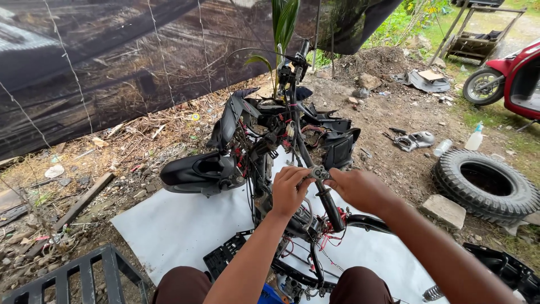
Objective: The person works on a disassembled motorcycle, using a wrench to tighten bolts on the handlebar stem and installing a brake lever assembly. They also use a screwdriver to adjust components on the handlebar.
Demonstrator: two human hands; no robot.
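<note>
A stripped scooter frame with loose black panels and bundles of red and black wires lies on a white sheet. My left hand is closed around a small metal part on the black frame tube. My right hand grips the same tube just to the right of that part, fingers curled on it. A black front fender rests to the left of the frame.
A loose tyre and a stone block lie on the right. Behind them are a red scooter, a spray bottle and engine covers. Dark netting hangs at left; a metal grate sits at bottom left.
</note>
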